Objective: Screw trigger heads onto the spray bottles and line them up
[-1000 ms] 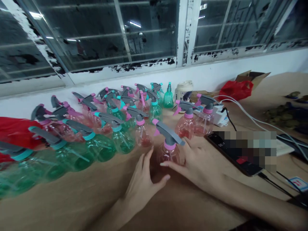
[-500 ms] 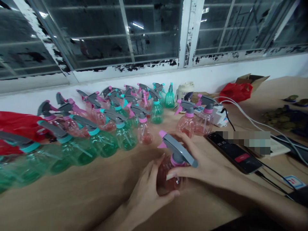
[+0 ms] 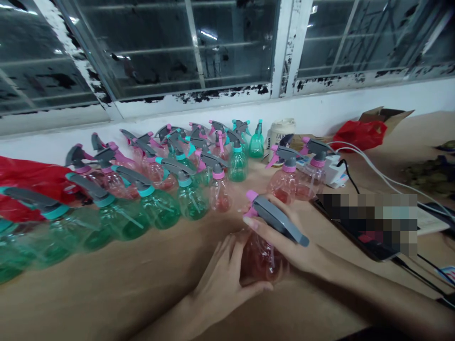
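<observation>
In front of me a clear pink spray bottle (image 3: 261, 258) with a grey and pink trigger head stands on the wooden table (image 3: 142, 293). My left hand (image 3: 227, 270) curves around the left side of its body, thumb at the front. My right hand (image 3: 284, 237) grips the neck and trigger head from the right, its thumb beside the pink trigger. The collar is hidden behind the right hand. Just behind stand two more pink spray bottles (image 3: 282, 184), and a small pink spray bottle (image 3: 220, 194) is to the left.
Rows of green spray bottles (image 3: 161, 208) and pink ones fill the left and back. A red plastic bag (image 3: 21, 184) lies far left. A phone (image 3: 355, 232) with cables lies right. A white cup (image 3: 282, 128), power strip (image 3: 336, 170) and another red bag (image 3: 360, 135) are behind.
My right hand has moved up from the bottle's shoulder to the neck and trigger head. My left hand stays around the body. The whole view has shifted slightly.
</observation>
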Motion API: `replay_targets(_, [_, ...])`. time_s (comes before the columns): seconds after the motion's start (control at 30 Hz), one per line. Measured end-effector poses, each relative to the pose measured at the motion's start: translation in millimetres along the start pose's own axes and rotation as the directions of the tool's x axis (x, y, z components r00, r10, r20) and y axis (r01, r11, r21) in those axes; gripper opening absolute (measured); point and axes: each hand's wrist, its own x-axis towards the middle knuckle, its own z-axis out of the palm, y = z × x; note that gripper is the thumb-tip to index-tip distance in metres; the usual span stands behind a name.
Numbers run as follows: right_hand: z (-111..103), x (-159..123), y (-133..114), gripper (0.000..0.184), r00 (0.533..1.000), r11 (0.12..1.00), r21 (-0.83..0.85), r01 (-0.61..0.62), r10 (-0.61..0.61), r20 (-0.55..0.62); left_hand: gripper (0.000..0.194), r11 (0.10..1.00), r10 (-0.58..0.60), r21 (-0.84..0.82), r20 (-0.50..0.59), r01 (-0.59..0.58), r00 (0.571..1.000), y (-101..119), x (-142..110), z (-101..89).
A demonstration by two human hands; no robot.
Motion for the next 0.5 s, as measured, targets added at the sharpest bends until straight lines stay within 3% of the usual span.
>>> replay_targets(0.23, [-10.2, 6.0, 3.3, 0.007, 1.000, 0.994, -0.112, 0.003, -0.006, -0.027, 0.087, 0.965, 0.024, 0.260, 0.058, -0.039, 0.998, -28.8, -3.8, -4.7])
replay_targets(0.4, [-11.8, 9.2, -2.8, 0.005, 0.998, 0.984, -0.170, 0.049, -0.054, -0.024, 0.072, 0.932, 0.049, 0.357, 0.029, -0.056, 0.998, -30.7, -3.6, -2.5])
replay_targets(0.5, [-12.0, 9.6, -5.9, 0.008, 0.996, 0.974, -0.209, 0.089, -0.093, -0.007, 0.061, 0.908, 0.052, 0.419, -0.051, -0.026, 0.997, -31.4, -5.4, 0.9])
